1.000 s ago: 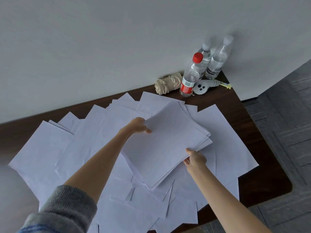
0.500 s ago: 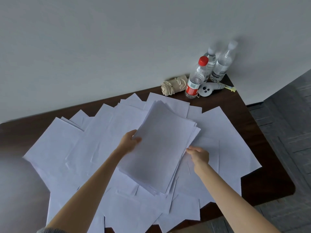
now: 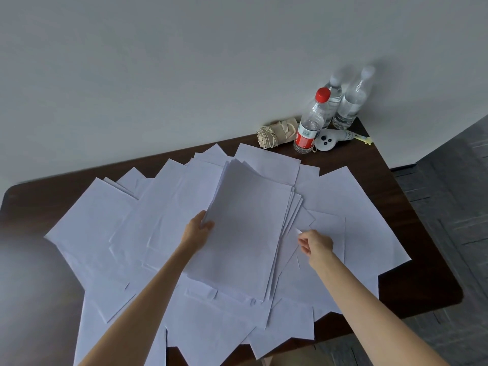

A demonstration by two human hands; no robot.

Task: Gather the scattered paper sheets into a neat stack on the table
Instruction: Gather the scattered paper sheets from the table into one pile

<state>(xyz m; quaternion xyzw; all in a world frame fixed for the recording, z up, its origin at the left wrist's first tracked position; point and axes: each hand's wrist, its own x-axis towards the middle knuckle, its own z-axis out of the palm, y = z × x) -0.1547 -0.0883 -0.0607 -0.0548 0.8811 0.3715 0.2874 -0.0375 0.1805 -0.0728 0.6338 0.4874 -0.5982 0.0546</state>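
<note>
Many white paper sheets (image 3: 111,228) lie scattered over a dark brown table (image 3: 396,196). In the middle is a partly squared stack of sheets (image 3: 248,228), its right edges fanned out. My left hand (image 3: 198,231) grips the stack's left edge, thumb on top. My right hand (image 3: 315,244) is just right of the stack, fingers curled, pinching the corner of a loose sheet (image 3: 327,228) lying beside it.
At the table's far right corner stand a red-capped bottle (image 3: 311,125) and two clear bottles (image 3: 348,101), with a folded beige umbrella (image 3: 277,132) and a small white device (image 3: 332,138). A white wall runs behind. Grey floor lies to the right.
The stack has turned from a slanted lie to nearly lengthwise away from me. My left hand slid down its left edge. My right hand left the stack and took a loose sheet's corner.
</note>
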